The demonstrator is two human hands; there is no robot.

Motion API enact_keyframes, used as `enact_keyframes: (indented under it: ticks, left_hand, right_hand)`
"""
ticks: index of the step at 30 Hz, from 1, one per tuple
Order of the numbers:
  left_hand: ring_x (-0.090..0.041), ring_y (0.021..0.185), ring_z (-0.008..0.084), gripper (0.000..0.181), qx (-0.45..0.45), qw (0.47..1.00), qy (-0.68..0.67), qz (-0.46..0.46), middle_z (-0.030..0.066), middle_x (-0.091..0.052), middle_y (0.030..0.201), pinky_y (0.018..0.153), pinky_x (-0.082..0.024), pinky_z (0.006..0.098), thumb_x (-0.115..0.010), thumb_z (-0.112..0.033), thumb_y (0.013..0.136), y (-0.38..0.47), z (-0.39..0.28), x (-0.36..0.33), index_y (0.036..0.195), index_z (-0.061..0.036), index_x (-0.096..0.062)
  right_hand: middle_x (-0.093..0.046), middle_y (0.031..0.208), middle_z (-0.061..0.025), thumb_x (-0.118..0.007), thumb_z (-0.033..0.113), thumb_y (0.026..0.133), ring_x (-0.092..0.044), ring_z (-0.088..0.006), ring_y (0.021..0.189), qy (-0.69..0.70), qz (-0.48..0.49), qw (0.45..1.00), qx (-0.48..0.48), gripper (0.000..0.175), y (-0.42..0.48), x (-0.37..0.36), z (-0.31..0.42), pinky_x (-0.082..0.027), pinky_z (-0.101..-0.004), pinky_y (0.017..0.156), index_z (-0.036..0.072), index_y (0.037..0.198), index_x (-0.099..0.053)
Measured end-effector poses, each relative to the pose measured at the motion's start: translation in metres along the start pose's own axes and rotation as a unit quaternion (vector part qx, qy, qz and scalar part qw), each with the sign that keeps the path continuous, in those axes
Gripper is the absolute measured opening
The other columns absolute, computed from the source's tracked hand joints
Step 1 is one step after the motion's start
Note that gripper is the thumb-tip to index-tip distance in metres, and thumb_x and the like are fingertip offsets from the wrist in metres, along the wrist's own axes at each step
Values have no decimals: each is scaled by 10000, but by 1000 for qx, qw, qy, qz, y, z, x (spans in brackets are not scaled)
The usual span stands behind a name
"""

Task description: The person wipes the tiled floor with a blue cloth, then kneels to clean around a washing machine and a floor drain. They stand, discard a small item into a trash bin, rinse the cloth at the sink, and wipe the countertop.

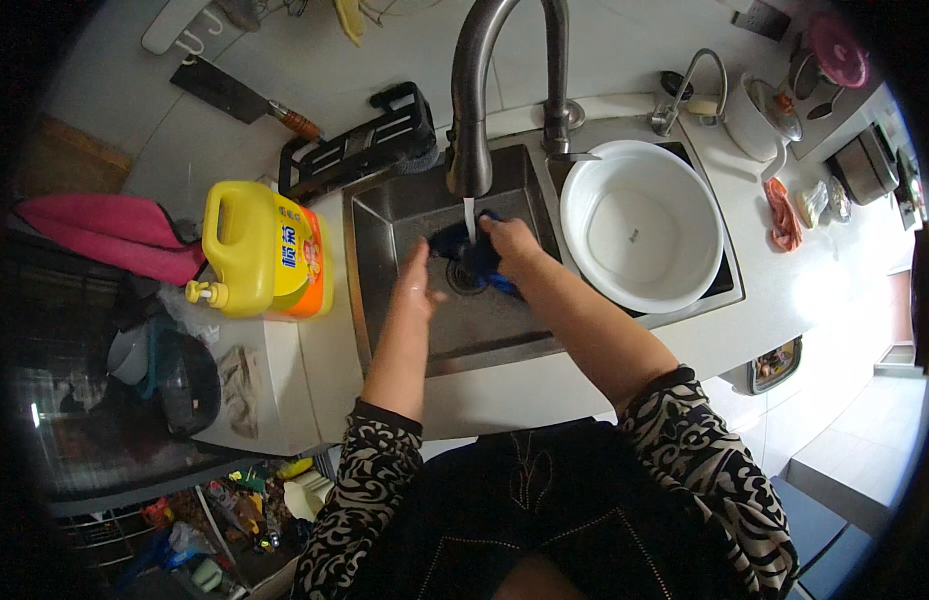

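Note:
Water runs from the metal faucet into the left basin of a stainless steel sink. Under the stream, my right hand grips a dark blue cloth-like item, which hangs over the drain. My left hand is to the left of it, apart from the item, with its fingers extended and nothing held. The drain strainer shows partly beneath the item. A white round basin sits over the right side of the sink.
Left of the sink stands a yellow detergent jug, with a pink cloth beyond it. Behind are a black rack and a hanging cleaver. A lidded white pot and an orange-pink cloth lie to the right.

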State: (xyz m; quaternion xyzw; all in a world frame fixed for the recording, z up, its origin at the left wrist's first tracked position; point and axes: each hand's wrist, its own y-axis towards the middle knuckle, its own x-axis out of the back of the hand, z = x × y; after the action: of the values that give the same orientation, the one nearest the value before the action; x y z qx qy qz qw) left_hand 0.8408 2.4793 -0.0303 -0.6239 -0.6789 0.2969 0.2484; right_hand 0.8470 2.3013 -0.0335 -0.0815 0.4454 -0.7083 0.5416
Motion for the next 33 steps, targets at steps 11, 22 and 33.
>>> enact_keyframes:
  ticks: [11,22,33]
  left_hand:
    - [-567,1011,262,458,113,941,-292,130,122,-569,1131,779,-509,391,-468,-467,918,28,43,-45,1219,-121,-461]
    - [-638,926,285,377,40,973,-199,107,123,-628,1071,816,-534,444,-466,-353,942,39,46,-66,1135,-41,-553]
    - [-446,1223,249,464,-122,973,-185,64,82,-473,1335,1033,-332,486,-590,-231,914,49,22,-27,1348,-152,-448]
  right_hand:
    - [-615,981,-198,-653,213,804,-628,-363,879,-516,36,754,404,399,-90,-16,-63,-501,-434,817,16,1137,-555]
    - [-650,972,-228,-469,435,924,-624,-385,944,-508,-161,818,215,439,13,19,-9,-492,-464,833,24,1002,-604]
    - [-592,1130,-146,-682,63,783,-574,-218,1036,-226,38,932,280,756,6,31,-33,-445,-333,927,57,1433,-295]
